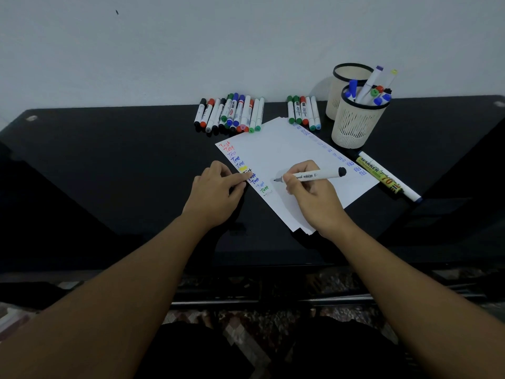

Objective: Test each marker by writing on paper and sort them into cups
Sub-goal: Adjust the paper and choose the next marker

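Note:
My right hand (311, 192) grips a white marker (314, 176) with a black end, uncapped, its tip just over the white paper (289, 151). A column of coloured "Test" words runs down the sheet's left edge. Fingers of my left hand (216, 190) press on that left edge and hold the sheet down. Several markers (232, 113) lie in a row beyond the paper, with a smaller group (303, 112) to their right. The front mesh cup (355, 124) holds several markers; the rear cup (341, 83) shows none from here.
A yellow-green permanent marker (379, 175) and a white marker (393, 179) lie right of the paper on the black glass table (109, 165). A white wall stands right behind the table. My knees and a patterned floor show below.

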The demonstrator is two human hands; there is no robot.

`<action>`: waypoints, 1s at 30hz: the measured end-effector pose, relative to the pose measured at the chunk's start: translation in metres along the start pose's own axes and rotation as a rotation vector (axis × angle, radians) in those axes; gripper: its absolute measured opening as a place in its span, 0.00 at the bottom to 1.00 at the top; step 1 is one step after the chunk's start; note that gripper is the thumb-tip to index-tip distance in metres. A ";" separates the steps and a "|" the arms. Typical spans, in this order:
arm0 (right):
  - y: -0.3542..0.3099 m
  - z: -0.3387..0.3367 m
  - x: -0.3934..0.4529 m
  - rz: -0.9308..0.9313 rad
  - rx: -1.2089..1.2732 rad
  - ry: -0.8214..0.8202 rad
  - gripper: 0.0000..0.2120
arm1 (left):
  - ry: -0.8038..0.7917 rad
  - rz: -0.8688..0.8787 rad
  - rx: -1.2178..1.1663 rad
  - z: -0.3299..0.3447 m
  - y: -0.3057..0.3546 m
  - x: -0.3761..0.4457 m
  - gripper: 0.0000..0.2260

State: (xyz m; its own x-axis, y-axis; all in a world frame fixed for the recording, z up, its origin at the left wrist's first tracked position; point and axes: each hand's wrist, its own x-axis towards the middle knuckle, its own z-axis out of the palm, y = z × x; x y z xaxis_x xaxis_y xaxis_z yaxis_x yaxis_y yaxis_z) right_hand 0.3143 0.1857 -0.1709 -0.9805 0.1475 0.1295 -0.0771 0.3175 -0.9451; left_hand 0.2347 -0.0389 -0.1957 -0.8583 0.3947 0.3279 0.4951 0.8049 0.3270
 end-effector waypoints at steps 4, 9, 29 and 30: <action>-0.003 0.000 -0.002 -0.008 0.015 -0.020 0.04 | 0.007 -0.014 -0.043 -0.001 0.000 -0.001 0.17; -0.008 -0.001 -0.005 -0.010 0.015 -0.025 0.04 | -0.011 -0.078 -0.108 -0.005 0.002 0.000 0.19; -0.026 -0.020 0.020 0.278 0.246 -0.036 0.14 | -0.007 -0.185 -0.329 -0.022 0.005 -0.004 0.11; -0.029 -0.021 0.024 0.310 0.264 -0.041 0.16 | -0.018 -0.199 -0.357 -0.024 0.005 -0.002 0.10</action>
State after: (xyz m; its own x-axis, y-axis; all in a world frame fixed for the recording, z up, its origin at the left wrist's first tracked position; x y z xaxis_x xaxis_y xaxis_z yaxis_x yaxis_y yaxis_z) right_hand 0.2973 0.2001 -0.1343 -0.9707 0.1588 -0.1805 0.1846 0.0113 -0.9827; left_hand 0.2426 -0.0466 -0.1732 -0.9428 0.2568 0.2128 0.3321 0.6635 0.6704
